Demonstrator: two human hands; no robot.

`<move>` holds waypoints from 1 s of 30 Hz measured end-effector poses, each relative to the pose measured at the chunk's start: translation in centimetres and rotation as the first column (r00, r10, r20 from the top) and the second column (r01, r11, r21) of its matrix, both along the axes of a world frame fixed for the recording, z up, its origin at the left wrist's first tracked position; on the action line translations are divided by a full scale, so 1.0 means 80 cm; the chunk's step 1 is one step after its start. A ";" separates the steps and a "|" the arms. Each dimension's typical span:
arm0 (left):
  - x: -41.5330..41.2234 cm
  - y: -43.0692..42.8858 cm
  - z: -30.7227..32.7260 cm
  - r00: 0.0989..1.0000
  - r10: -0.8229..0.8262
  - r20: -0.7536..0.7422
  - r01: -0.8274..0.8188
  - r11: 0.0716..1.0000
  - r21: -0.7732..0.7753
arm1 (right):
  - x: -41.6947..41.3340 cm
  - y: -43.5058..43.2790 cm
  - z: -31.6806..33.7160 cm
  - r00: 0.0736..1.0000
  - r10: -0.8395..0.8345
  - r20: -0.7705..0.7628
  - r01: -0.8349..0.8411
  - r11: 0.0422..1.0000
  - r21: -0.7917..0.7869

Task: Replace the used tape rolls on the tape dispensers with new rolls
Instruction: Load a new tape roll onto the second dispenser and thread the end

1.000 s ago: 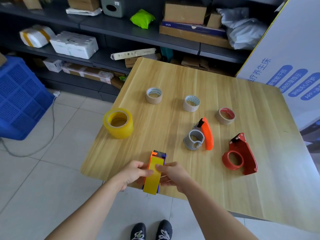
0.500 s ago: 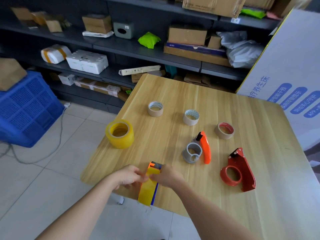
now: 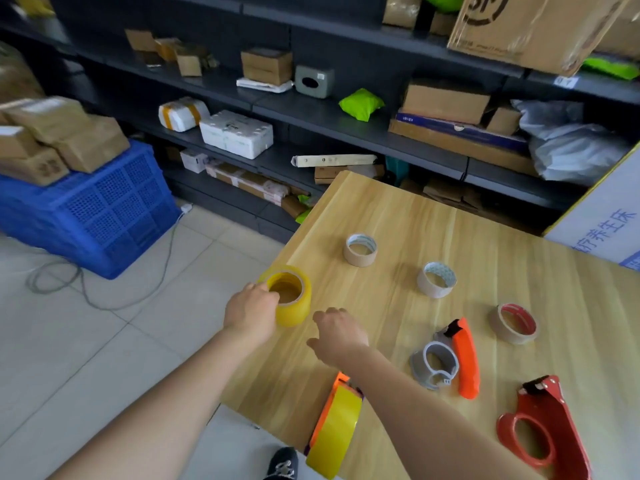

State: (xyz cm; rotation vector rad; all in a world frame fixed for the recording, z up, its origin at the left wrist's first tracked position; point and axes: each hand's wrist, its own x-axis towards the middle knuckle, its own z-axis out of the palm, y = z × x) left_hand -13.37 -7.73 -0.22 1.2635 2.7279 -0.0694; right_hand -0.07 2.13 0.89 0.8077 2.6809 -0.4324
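A thick yellow tape roll [image 3: 292, 296] stands at the left edge of the wooden table [image 3: 398, 209]. My left hand [image 3: 251, 313] curls round its near side, one finger on the rim. Just right of the roll, my right hand [image 3: 337, 336] hovers over the table with loosely bent fingers and holds nothing. A yellow and orange tape dispenser [image 3: 336, 427] lies on its side at the front edge, under my right forearm. Further right lie a grey and orange dispenser [image 3: 446, 362] and a red dispenser [image 3: 540, 431].
Three nearly bare cardboard tape rolls sit on the table: one at the back [image 3: 360, 250], one in the middle [image 3: 436, 279], one with a red core at the right [image 3: 514, 323]. A blue crate [image 3: 97, 209] with boxes stands on the floor at left. Dark shelves run behind.
Both hands let go of the yellow and orange dispenser, which now lies at the front edge. My left hand moved up to the yellow roll, and the right hand followed. The view tilted up.
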 end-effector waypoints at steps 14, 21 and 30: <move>-0.095 0.020 -0.046 0.951 -0.197 0.240 0.214 0.976 -0.045 | -0.101 0.047 -0.043 0.968 0.251 0.007 -0.250 0.959 0.130; -0.133 0.019 -0.033 0.741 -0.180 0.647 -0.085 0.930 0.356 | -0.103 0.077 -0.026 0.966 0.084 -0.245 -0.124 0.981 -0.152; -0.057 0.074 0.036 0.362 -0.221 0.905 -0.647 0.639 0.415 | -0.062 0.088 0.041 0.688 -0.638 -0.345 0.054 0.520 -0.853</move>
